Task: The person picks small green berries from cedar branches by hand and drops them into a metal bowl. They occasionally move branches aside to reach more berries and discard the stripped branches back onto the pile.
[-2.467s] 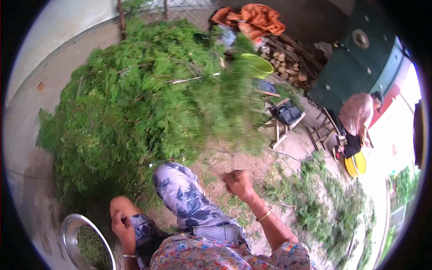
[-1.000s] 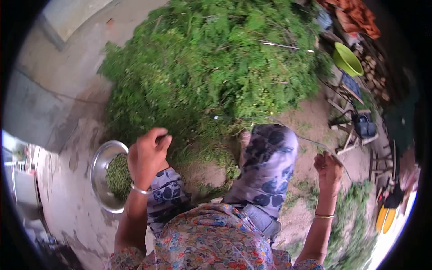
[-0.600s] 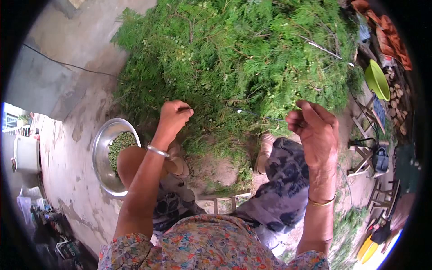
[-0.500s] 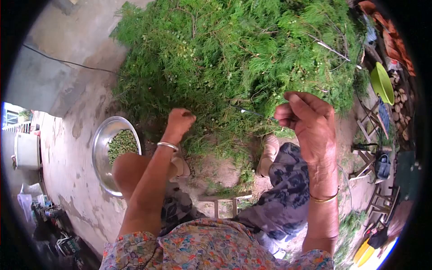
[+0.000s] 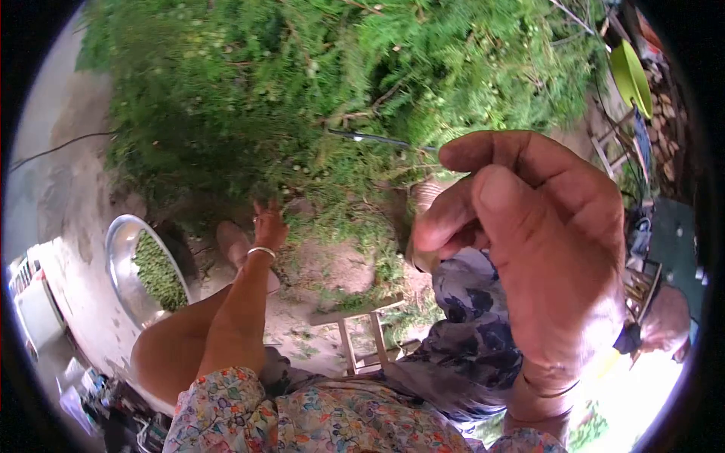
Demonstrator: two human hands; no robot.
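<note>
My left hand point(image 5: 269, 228) reaches down by the near edge of the green branches point(image 5: 317, 75), its fingers spread and nothing visible in them. A pale bangle circles that wrist. Large and close to the camera, my right hand point(image 5: 547, 234) is raised with curled fingers, the thumb bent in towards them. Whatever lies inside its fingers is hidden. Behind its fingertips, a dark thin rod point(image 5: 385, 140) with a pale spot lies over the branches. To the left, a metal basin point(image 5: 124, 260) holds a heap of small green cones or berries point(image 5: 158, 273).
A small wooden stool point(image 5: 355, 313) stands between my legs. At the far right are a yellow-green basin point(image 5: 630, 79) and stacked cut logs point(image 5: 664, 136). A black cable point(image 5: 64, 147) runs along the ground at the left.
My right hand has come up much nearer the camera, still curled. My left hand has gone from closed to spread fingers and lowered. The whole view has shifted.
</note>
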